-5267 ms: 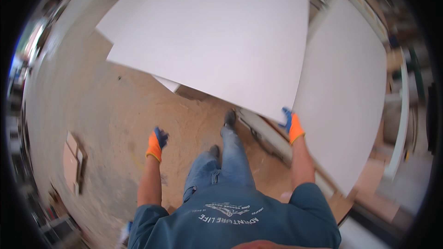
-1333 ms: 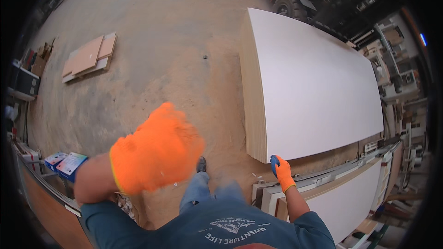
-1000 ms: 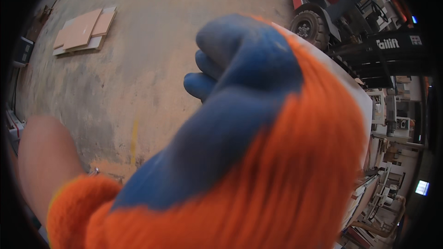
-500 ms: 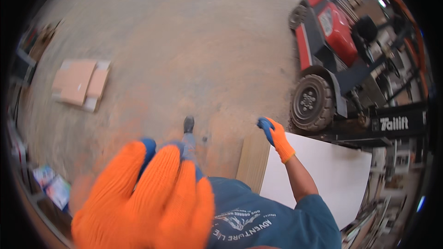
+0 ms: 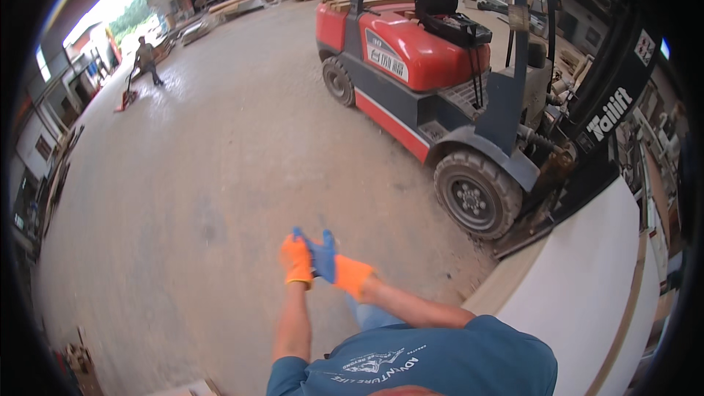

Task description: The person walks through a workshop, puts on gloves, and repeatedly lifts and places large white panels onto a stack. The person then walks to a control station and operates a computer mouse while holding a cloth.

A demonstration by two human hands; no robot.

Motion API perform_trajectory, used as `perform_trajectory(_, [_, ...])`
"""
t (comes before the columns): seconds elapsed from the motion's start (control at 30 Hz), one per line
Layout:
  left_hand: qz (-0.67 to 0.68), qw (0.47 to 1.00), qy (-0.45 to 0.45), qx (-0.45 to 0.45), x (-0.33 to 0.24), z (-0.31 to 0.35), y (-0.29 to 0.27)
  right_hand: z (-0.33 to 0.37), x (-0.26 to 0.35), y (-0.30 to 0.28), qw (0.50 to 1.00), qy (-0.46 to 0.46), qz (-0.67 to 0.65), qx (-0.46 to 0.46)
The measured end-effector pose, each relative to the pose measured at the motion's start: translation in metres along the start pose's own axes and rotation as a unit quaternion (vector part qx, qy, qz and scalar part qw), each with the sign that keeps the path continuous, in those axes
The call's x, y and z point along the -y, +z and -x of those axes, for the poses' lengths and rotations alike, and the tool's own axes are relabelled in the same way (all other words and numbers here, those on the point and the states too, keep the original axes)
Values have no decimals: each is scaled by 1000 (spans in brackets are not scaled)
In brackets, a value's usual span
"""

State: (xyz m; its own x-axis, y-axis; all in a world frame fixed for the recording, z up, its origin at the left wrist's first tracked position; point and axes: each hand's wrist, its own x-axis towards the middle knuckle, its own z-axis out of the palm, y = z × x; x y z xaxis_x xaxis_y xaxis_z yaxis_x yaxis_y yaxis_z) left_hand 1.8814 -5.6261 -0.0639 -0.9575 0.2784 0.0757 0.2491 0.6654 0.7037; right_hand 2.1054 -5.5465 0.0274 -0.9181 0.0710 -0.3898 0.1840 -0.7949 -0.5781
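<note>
My left hand [image 5: 296,258] and my right hand [image 5: 337,267], both in orange knit gloves with blue coating, meet in front of my body above the concrete floor. The fingers of each look bent and closed against the other hand. Between them shows a small dark bit, and a thin blurred streak rises above the fingertips; I cannot make out what they hold. At my right side lies a large white sheet [image 5: 579,279] on a stack of boards with a pale wooden edge.
A red and grey forklift [image 5: 440,51] stands ahead on the right, its front wheel [image 5: 473,194] close to the white sheet. Far left, a person [image 5: 145,59] stands by a red pallet jack [image 5: 127,97]. Stacked timber [image 5: 246,1] lies at the back.
My left hand has moved away from near the camera, and my right hand has come in from the right to meet it. The view has tilted up, showing more of the hall.
</note>
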Motion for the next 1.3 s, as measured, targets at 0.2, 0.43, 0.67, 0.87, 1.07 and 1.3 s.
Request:
perform_trajectory(0.2, [65, 996, -48, 33, -49, -239, -25, -197, 135, -14, 992, -33, 61, -102])
perform_trajectory(0.43, [716, 663, -84, 203, -172, -358, 67, -476, 322, 21, 917, -191, 335, -107])
perform_trajectory(0.67, [726, 537, -113, 414, -293, -595, 127, -652, 527, -67, 779, -296, 496, -243])
perform_trajectory(0.87, [492, 615, -144, 599, -354, -701, 193, -594, 840, -217, 496, -401, 462, -616])
perform_trajectory(1.07, [300, 788, -86, 530, -310, -896, 400, -614, 1148, -292, 319, -549, 497, -591])
perform_trajectory(1.3, [142, 822, -382, 399, -233, -996, 516, -561, 1372, -435, 327, -384, 550, -665])
